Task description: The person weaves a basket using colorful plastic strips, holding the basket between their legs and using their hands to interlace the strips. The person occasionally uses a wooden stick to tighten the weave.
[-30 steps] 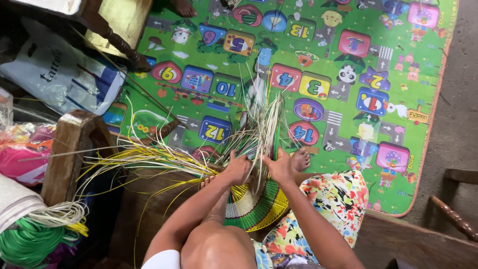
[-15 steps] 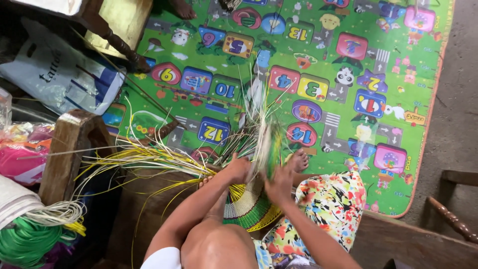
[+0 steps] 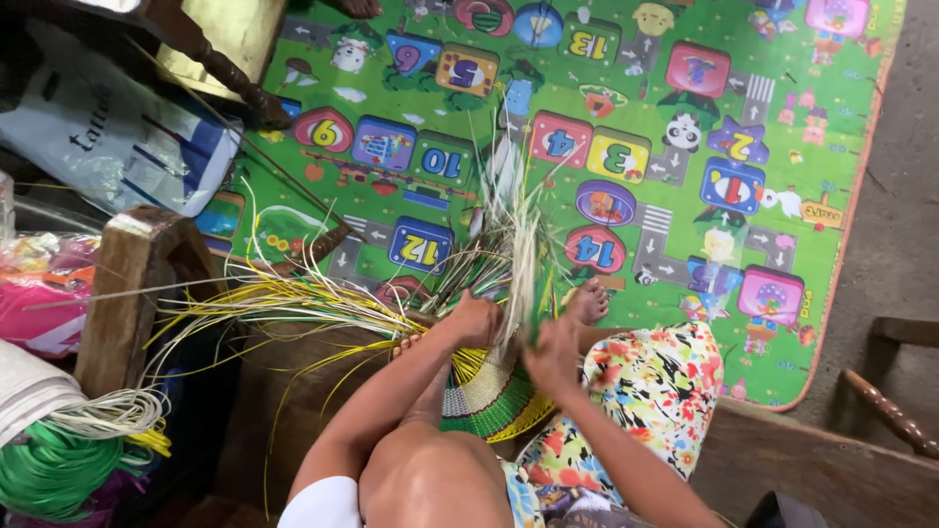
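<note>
Green play mat on floor, half-woven green-and-yellow basket base between knees: left hand and right hand both closed on upright straw strands, mid-weave; next pass likely needs one strand separated and tucked tight.

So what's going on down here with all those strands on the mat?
A person sits on the floor weaving a round, green and yellow woven piece held between the knees. The left hand and right hand both grip the loose strands that stand up from its rim. More yellow and green strands fan out to the left. A bare foot rests on the colourful play mat, and coils of green cord lie at the lower left.
</note>
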